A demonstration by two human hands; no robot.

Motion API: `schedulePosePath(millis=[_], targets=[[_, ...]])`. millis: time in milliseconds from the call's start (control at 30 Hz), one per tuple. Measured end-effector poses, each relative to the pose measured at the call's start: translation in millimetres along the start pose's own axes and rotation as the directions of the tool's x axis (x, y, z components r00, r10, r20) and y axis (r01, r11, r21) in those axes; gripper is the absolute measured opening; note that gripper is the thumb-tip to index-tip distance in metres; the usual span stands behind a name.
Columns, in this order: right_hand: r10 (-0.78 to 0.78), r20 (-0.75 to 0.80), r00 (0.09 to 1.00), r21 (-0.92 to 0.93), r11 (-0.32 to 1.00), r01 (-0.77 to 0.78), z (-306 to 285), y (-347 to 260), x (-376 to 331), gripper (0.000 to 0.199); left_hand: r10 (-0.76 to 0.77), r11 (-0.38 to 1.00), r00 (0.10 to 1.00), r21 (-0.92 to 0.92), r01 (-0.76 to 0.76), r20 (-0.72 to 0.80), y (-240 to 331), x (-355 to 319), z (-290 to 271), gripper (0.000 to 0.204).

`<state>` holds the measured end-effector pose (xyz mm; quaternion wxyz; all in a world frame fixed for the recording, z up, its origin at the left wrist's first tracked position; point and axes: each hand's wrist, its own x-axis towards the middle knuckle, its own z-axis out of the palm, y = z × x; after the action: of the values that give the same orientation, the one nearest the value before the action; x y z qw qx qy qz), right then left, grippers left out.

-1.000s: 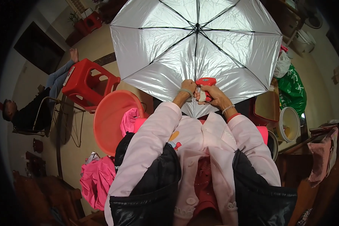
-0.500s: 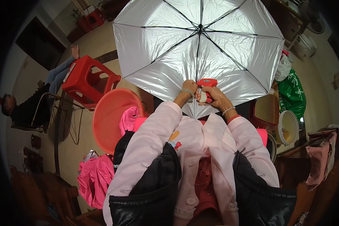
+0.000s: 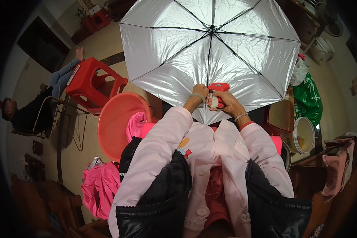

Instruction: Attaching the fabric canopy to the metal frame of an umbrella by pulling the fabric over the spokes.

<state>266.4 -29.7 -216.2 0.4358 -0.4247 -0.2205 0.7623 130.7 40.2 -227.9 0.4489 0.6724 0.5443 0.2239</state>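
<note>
Since a second ago the umbrella (image 3: 210, 59) has tilted a little higher and further from the body, its silver canopy now filling more of the upper view; the hands have hardly shifted on the handle.

The canopy is already fully spread: every dark rib runs straight out from the hub and the silver lining is taut between them, so I judge the opening itself to be done. What seems left is only the settling of it, whether it is lifted, turned or put down, and nothing here shows which.

The right hand (image 3: 228, 104) has its grip closed around the red handle (image 3: 219, 86), fingers wrapped and thumb near the top. The left hand (image 3: 199, 93) is pressed against the shaft just beside it, fingers curled, apparently holding the shaft just below the handle, though the grip itself is partly hidden. Both wrists wear bead bracelets, and the pink sleeves reach up from below.

The umbrella stands in front of the person, above an orange basin (image 3: 117, 127) with pink cloth in it. A red stool (image 3: 93, 85) is to the left, and another person sits in a chair beyond it.
</note>
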Motion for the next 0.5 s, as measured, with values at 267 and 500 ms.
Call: schedulePosePath(millis=[267,500], targets=[[-0.003,0.023,1.000,0.013,1.000,0.003,-0.7,0.1,0.8,0.014,0.038,0.999,0.999,-0.023,-0.038,-0.012,-1.9,2.5,2.3,0.020],[-0.002,-0.005,1.000,-0.001,1.000,0.002,2.5,-1.0,-1.4,0.013,0.115,0.993,0.993,0.012,-0.114,-0.018,-3.1,3.8,1.6,0.018]])
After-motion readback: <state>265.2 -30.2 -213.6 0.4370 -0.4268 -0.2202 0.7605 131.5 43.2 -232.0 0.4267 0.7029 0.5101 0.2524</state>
